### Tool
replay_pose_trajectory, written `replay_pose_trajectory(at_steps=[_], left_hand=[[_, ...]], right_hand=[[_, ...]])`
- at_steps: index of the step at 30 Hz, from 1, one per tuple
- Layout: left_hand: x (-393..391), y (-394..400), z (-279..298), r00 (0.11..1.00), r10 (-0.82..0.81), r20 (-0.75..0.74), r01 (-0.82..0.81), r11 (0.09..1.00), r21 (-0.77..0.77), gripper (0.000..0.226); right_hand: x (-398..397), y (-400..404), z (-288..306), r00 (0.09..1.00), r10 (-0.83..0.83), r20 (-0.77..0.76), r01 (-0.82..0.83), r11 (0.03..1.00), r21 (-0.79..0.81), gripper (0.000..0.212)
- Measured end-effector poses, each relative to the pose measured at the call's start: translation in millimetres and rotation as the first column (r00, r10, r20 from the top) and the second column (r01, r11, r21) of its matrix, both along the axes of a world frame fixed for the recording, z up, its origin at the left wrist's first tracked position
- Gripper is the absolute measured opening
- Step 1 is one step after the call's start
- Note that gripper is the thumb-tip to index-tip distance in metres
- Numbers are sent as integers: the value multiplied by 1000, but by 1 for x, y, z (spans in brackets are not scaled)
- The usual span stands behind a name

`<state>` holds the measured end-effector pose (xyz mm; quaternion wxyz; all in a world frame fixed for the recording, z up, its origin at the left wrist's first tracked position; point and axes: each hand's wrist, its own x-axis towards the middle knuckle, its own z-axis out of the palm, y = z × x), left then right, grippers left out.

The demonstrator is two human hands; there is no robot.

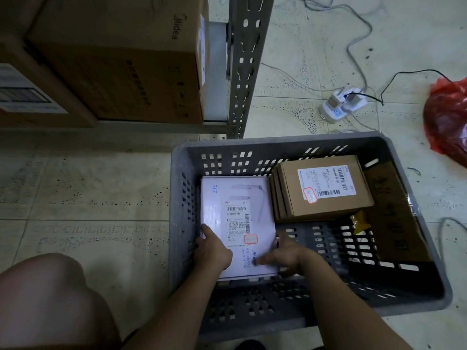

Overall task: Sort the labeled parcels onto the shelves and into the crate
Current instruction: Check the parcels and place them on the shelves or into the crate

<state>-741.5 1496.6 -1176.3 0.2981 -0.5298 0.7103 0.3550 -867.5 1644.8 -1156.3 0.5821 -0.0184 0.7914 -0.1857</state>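
Both hands grip one parcel: the left hand (211, 251) curls round the near-left edge of the white ZTE box (237, 223), the right hand (286, 256) clasps its near-right corner. It lies flat in the grey crate (252, 314), left of a brown labeled carton (323, 188). Beyond, cardboard boxes (118, 59) sit on the metal shelf (242, 66).

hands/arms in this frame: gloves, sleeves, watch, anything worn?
Nothing worn that shows. The left hand and right hand are bare, no gloves, no rings visible. Both forearms are bare up to the frame's bottom edge: no sleeves, watch or wristband in view. A bare knee shows at lower left. The right hand's fingers are motion-blurred.
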Motion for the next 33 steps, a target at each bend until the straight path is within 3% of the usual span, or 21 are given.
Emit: replay_pose_trajectory(at_steps=[5,9,14,17,20,22,24,28,33], left_hand=[[-3,-5,-6,999,52,2,-52,998,35,99],[-6,-7,-1,997,83,-3,-83,996,37,70],[-3,-9,9,996,74,-53,-71,996,53,60],[-2,-11,15,986,91,-141,-85,995,47,57],[-4,-16,28,950,147,-276,-131,988,77,60],[-8,-18,43,931,138,-338,-111,989,99,71],[-9,-21,65,915,134,-381,-98,989,113,78],[-5,-24,126,877,165,-451,-93,980,177,84],[-2,-28,248,830,167,-532,-39,969,244,67]], right_hand=[[-1,1,-2,1000,8,7,-8,999,-32,81],[-1,2,1,1000,23,-1,-23,999,-38,70],[0,3,0,998,-60,4,60,995,-80,52],[-3,8,0,994,-98,-56,93,992,-88,54],[-6,12,18,991,-110,-81,103,991,-88,43],[-7,14,30,987,-115,-113,103,989,-106,52],[-8,16,48,982,-121,-148,103,987,-122,64],[-2,19,110,969,-178,-172,148,973,-177,65],[1,14,237,934,-285,-217,219,933,-285,62]])
